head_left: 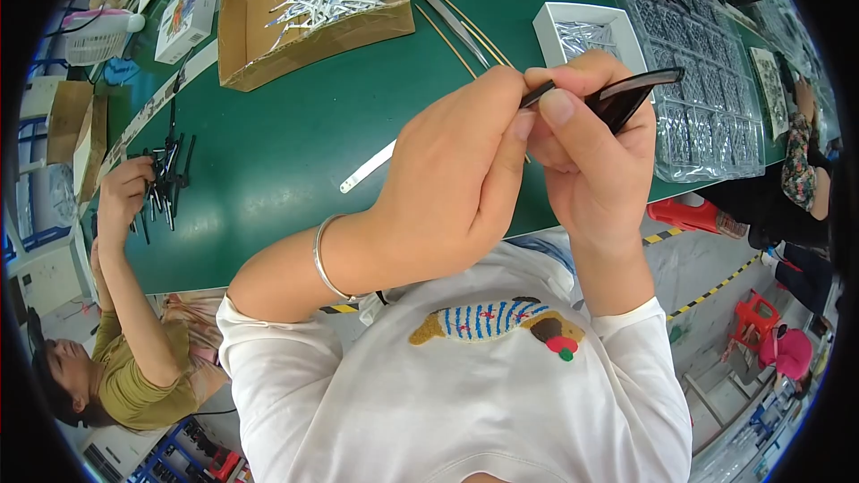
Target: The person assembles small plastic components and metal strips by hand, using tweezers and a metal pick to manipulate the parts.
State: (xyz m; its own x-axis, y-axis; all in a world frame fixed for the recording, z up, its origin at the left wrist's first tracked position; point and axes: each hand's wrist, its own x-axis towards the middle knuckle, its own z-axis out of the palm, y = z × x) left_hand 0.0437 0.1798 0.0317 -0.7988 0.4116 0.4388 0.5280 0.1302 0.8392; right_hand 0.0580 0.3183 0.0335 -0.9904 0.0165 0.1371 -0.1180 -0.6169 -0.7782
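My left hand [456,161], with a silver bangle at the wrist, comes in from the left. Its thumb and fingers pinch the thin end of a glossy black curved piece [619,100]; the piece's exact kind I cannot make out. Wrapped round the same piece is my right hand [599,143], thumb on top, with the broader, flat end sticking out to the right. Both hands meet above the green table [268,161]. A flat silver strip [367,167] shows partly beneath my left forearm and hand. Fingers hide much of the black piece's middle.
Beyond my hands lie thin wooden sticks [447,42] and a silver tool [455,22]. A cardboard box [250,58] holds many white-and-blue slips. At right stand a small white box [586,11] and clear trays [716,116]. A co-worker's hand [125,188] touches black parts [167,174] at left.
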